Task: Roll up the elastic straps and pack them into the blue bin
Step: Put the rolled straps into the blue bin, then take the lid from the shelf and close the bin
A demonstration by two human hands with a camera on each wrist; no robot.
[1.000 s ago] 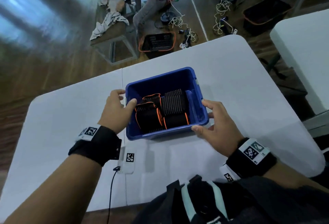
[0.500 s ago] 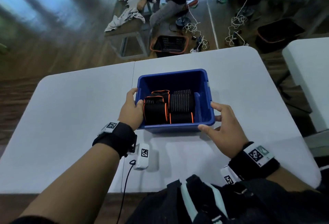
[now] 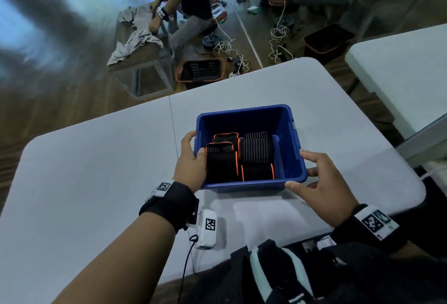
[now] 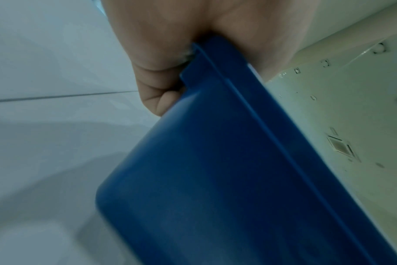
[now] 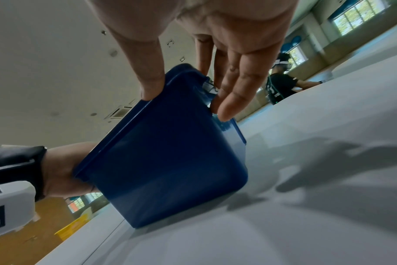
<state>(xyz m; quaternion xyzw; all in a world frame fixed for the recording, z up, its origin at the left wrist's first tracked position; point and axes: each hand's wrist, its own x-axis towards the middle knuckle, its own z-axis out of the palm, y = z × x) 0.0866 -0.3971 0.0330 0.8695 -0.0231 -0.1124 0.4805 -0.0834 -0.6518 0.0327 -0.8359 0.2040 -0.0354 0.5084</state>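
The blue bin (image 3: 244, 120) stands on the white table (image 3: 96, 183) in the head view. Several rolled black straps with orange edges (image 3: 222, 162) lie packed in its near left part, one striped roll (image 3: 256, 149) beside them. My left hand (image 3: 196, 144) grips the bin's left rim, thumb inside and fingers outside; the left wrist view shows those fingers (image 4: 156, 100) curled under the rim of the bin (image 4: 215, 179). My right hand (image 3: 300, 170) touches the near right corner. Its thumb and straight fingers (image 5: 227, 104) lie against the bin (image 5: 170, 161).
A white tagged device (image 3: 208, 228) with a black cable lies near the table's front edge, just below my left wrist. A second white table (image 3: 399, 74) stands to the right. On the floor beyond are a black basket (image 3: 200, 70), cables and another seated person.
Both hands stay on the bin. My left thumb has slid further over the rim toward the rolls. The bin now sits squarer to me, and the head view has shifted.
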